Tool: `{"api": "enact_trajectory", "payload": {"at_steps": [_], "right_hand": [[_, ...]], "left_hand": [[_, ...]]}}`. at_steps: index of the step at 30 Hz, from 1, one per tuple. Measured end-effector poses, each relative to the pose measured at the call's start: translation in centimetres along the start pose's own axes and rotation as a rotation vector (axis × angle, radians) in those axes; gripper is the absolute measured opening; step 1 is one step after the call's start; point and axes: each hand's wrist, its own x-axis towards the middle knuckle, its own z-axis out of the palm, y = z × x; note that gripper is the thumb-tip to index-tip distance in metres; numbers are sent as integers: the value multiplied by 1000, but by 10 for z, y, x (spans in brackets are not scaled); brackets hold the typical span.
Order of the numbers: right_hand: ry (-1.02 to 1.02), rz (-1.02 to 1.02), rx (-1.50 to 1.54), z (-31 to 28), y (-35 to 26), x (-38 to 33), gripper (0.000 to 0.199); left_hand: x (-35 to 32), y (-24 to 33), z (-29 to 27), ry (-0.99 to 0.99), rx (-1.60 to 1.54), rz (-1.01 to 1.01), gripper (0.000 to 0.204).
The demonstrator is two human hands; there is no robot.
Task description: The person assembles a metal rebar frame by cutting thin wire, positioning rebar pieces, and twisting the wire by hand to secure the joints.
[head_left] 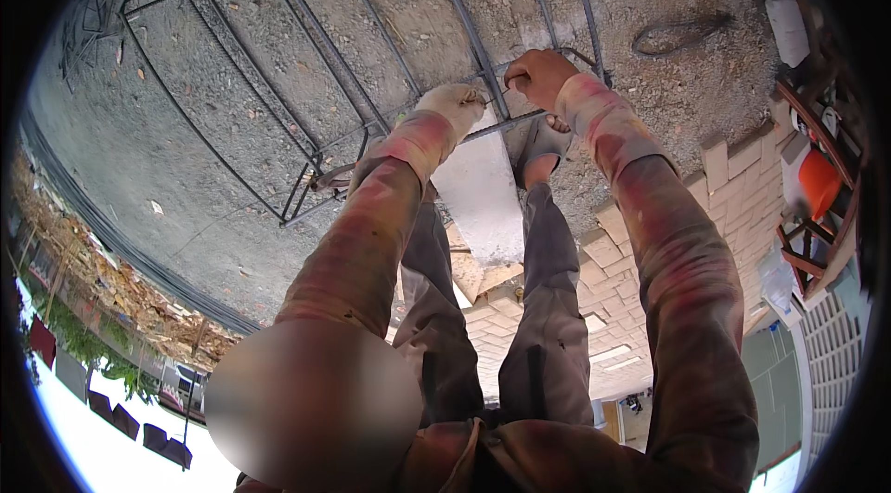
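A cage of dark ribbed steel bars (470, 31) lies over the rough ground in front of me, its long bars running away from me. At its near end, a crossbar (509, 124) passes between my hands. My left hand (454, 107), in a pale glove, is closed right beside the thick middle bar, with a short thin dark piece near its fingertips. Just across that bar, my bare right hand (540, 77) is pinched with its thumb toward the bar. What either hand grips is too small or hidden to make out.
A pale slab (478, 191) lies between my feet, below the crossbar. Paving blocks (715, 201) spread behind on the right. A loop of thin wire (713, 22) lies at the far right. Long dark rods (121, 260) run along the left. An orange rounded object (819, 185) sits right.
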Motion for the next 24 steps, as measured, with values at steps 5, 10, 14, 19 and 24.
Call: {"api": "enact_trajectory", "payload": {"at_steps": [5, 10, 14, 19, 24], "right_hand": [[-87, 332, 16, 7, 1, -25, 21], [-61, 397, 869, 34, 16, -65, 21], [432, 167, 563, 109, -29, -89, 10], [874, 165, 605, 172, -47, -62, 9], [765, 319, 1840, 207, -53, -44, 17]], "left_hand": [[-18, 15, -2, -70, 269, 85, 30], [-29, 36, -2, -113, 432, 94, 32], [-23, 44, -2, -206, 632, 92, 29], [-18, 48, 1, -233, 805, 237, 28], [-24, 63, 7, -185, 505, 22, 32]]}}
